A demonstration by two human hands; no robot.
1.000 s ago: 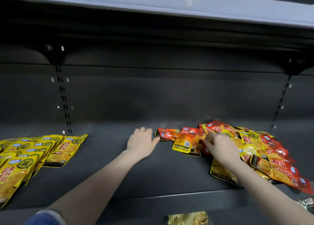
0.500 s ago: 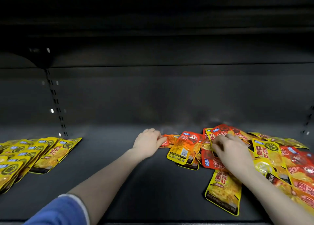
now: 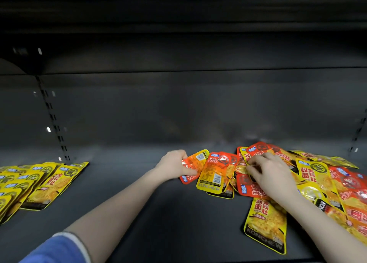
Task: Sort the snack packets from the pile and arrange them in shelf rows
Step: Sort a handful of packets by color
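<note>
Orange foil snack packet [image 3: 191, 164]: now gripped at the pile's left edge, where it was only touched half a second ago.
Left hand [image 3: 173, 166]: curled round that packet.
Right hand [image 3: 271, 174]: fingers bent, pressed into the red-and-yellow packet pile [image 3: 317, 179]; grip unclear.
Sorted yellow packet row [image 3: 39, 183]: unchanged, far left on the dark metal shelf [image 3: 149, 213].

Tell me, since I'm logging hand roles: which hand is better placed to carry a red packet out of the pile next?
Probably the left hand: it already grips a red packet at the pile's left edge. The right hand only rests on overlapped packets.
</note>
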